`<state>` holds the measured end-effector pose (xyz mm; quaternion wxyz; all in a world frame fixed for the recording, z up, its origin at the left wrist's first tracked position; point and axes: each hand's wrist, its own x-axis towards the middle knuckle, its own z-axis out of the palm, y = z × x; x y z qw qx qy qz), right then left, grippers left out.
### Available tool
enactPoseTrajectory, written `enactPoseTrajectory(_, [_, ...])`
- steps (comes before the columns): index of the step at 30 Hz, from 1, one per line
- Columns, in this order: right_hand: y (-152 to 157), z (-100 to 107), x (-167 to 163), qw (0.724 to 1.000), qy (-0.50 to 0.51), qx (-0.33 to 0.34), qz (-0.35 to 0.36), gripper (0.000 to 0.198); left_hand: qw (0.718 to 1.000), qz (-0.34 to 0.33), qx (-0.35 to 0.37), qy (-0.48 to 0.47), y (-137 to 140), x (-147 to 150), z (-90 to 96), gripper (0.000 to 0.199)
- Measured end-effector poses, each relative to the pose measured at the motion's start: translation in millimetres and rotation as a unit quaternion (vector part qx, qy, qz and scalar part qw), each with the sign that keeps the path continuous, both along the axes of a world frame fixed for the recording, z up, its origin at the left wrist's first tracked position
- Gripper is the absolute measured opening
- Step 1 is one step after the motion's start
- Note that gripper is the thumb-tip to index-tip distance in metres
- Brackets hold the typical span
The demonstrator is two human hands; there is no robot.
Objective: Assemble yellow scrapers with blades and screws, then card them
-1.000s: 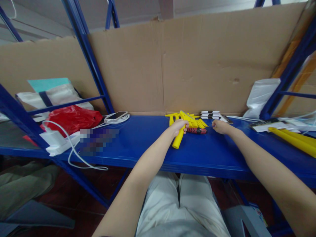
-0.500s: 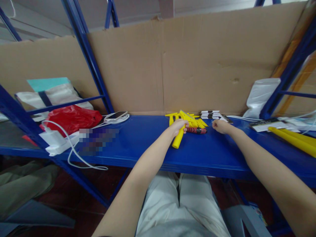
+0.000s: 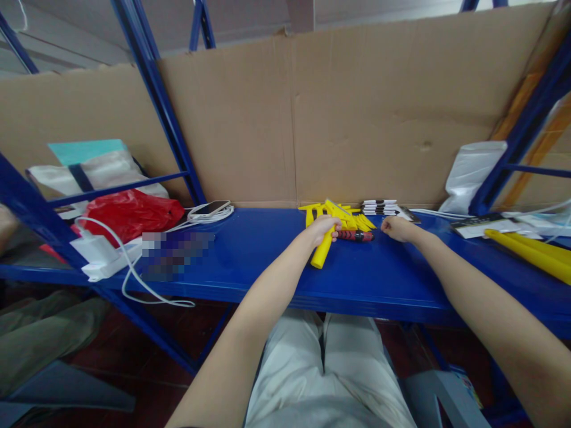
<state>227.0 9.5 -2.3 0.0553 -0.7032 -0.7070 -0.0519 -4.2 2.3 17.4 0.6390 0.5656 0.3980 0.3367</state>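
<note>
Wrapped firmly around the handle of a yellow scraper-like tool (image 3: 319, 258) with the left hand (image 3: 322, 229). Held at a slant just above or on the blue surface (image 3: 263, 255), handle end toward the body, head end pointing away toward a pile of yellow plastic parts (image 3: 364, 223); too small to tell where tool ends and pile begins. Off to the right, apart from the tool, curled in with the right hand (image 3: 397, 229); impossible to tell whether pinching anything small. Between the two hands, lying in front of the yellow parts, near the left fingers: a red-and-black tool handle (image 3: 360, 236). Just behind the right hand, stacked: white-and-black packs (image 3: 379, 207). Farther right, near one another: black-and-white packaging (image 3: 484, 226) and a long yellow piece (image 3: 530, 255). Leaning by the blue post at right: a white plastic bag (image 3: 475, 172). Well to the left: a phone (image 3: 216, 208) on coiled white cable (image 3: 223, 216), then a red plastic bag (image 3: 134, 214) and a white power strip (image 3: 107, 268). Behind everything, upright: a cardboard panel (image 3: 379, 107).
</note>
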Motion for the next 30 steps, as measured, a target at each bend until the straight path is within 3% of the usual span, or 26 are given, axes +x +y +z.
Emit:
enactPoseTrajectory(7, [0, 3, -7, 0.988, 0.131, 0.074, 0.036, 0.016, 1.0, 0.017, -0.004, -0.004, -1, 0, 0.0, 0.021])
enactPoseTrajectory(12, [-3, 6, -24, 0.916, 0.359, 0.12, 0.13, 0.002, 1.0, 0.015, 0.003, 0.003, -5, 1, 1.4, 0.019])
enactPoseTrajectory(15, [-7, 5, -39, 0.876, 0.441, 0.112, 0.163, 0.012, 1.0, 0.004, 0.009, 0.016, -8, 2, 3.4, 0.018])
enactPoseTrajectory(20, [-11, 3, -50, 0.855, 0.476, 0.097, 0.18, 0.023, 0.999, -0.025, 0.016, 0.031, -14, 5, 4.4, 0.02])
enactPoseTrajectory(30, [-12, 2, -50, 0.842, 0.5, 0.095, 0.177, 0.022, 0.997, -0.054, 0.018, 0.042, -16, 7, 2.4, 0.018])
